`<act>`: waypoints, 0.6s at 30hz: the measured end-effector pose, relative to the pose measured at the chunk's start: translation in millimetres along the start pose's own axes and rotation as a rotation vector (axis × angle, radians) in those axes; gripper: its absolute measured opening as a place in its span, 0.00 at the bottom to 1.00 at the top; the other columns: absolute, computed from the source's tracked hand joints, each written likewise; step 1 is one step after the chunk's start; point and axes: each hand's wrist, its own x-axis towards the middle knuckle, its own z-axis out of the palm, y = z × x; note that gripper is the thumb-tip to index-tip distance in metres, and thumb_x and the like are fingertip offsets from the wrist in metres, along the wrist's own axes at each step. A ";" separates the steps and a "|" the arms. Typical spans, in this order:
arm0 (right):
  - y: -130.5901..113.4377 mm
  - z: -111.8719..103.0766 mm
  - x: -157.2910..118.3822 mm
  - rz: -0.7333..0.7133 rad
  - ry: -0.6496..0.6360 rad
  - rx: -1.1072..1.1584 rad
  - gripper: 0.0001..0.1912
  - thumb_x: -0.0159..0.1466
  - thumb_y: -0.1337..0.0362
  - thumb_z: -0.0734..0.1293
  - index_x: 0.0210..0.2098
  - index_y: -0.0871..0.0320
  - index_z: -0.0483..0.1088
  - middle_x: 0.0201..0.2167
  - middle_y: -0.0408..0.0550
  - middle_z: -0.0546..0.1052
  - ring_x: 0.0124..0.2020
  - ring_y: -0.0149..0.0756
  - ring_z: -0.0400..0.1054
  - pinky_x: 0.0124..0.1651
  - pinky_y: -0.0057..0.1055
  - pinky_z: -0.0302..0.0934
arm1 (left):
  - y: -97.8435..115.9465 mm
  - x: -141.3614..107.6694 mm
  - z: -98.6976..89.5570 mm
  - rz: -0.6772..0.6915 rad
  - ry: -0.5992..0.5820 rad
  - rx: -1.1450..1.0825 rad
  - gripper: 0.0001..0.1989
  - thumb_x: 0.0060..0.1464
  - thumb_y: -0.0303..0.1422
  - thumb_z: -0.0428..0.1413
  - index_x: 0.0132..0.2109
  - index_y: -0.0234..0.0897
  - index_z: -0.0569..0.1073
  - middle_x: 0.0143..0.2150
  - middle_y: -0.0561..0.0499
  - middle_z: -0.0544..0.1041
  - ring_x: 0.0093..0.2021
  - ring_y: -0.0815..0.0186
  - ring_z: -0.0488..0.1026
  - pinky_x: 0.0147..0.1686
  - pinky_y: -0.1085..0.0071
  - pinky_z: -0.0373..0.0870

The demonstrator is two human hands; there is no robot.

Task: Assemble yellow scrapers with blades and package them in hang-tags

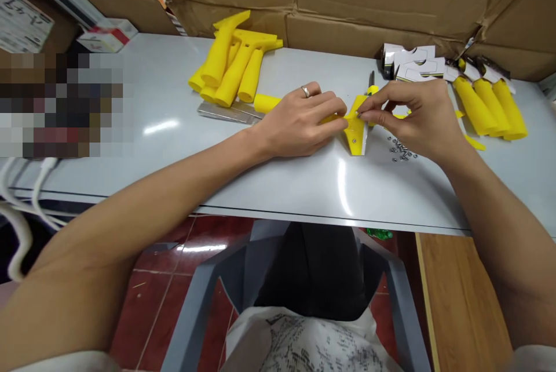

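Note:
A yellow plastic scraper lies on the table, its wide head to the right with a pale blade strip along the edge. My left hand, a ring on one finger, is closed over its handle and presses it down. One screw shows in the lower part of the head. Above the head's upper part, my right hand pinches a tiny metal piece that looks like a screw. Loose small screws lie scattered below that hand. Partly hidden behind the right fingers is a screwdriver with a yellow and black handle.
Yellow handles are piled at the back left, near flat metal blades. At the back right lie finished-looking yellow scrapers and white packaging cards. Cardboard walls the rear. White cables hang at the left.

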 end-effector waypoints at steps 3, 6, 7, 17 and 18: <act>-4.7 2.2 0.6 0.014 -0.037 -0.144 0.11 0.72 0.53 0.69 0.43 0.44 0.85 0.47 0.49 0.85 0.52 0.54 0.77 0.54 0.51 0.71 | 2.6 0.8 -1.8 -0.033 -0.026 -0.042 0.11 0.75 0.31 0.47 0.49 0.47 0.73 0.52 0.49 0.79 0.49 0.60 0.80 0.49 0.50 0.76; -9.6 1.2 1.9 0.066 -0.125 -0.277 0.17 0.75 0.50 0.63 0.50 0.41 0.85 0.54 0.51 0.83 0.58 0.58 0.75 0.58 0.57 0.70 | 4.9 2.1 -4.0 -0.102 -0.071 -0.126 0.11 0.75 0.32 0.48 0.49 0.48 0.74 0.53 0.49 0.80 0.51 0.59 0.80 0.53 0.47 0.76; -10.3 0.7 2.3 0.074 -0.138 -0.311 0.18 0.75 0.50 0.62 0.52 0.40 0.84 0.55 0.52 0.82 0.60 0.60 0.74 0.59 0.58 0.70 | 5.5 2.5 -4.6 -0.119 -0.088 -0.143 0.11 0.74 0.32 0.48 0.49 0.49 0.75 0.53 0.49 0.80 0.51 0.58 0.80 0.54 0.46 0.76; -7.4 -2.1 1.2 0.010 -0.182 -0.487 0.23 0.79 0.49 0.55 0.53 0.45 0.81 0.61 0.53 0.79 0.65 0.62 0.66 0.58 0.53 0.66 | 7.7 5.0 -6.6 -0.158 -0.138 -0.163 0.12 0.74 0.33 0.47 0.48 0.48 0.76 0.53 0.48 0.80 0.52 0.57 0.80 0.55 0.43 0.75; -7.1 -2.1 1.0 0.013 -0.187 -0.484 0.23 0.78 0.49 0.56 0.53 0.45 0.80 0.61 0.54 0.79 0.66 0.62 0.65 0.57 0.52 0.66 | 7.8 5.0 -6.7 -0.153 -0.144 -0.156 0.13 0.74 0.33 0.46 0.48 0.48 0.76 0.53 0.48 0.79 0.52 0.57 0.80 0.55 0.43 0.75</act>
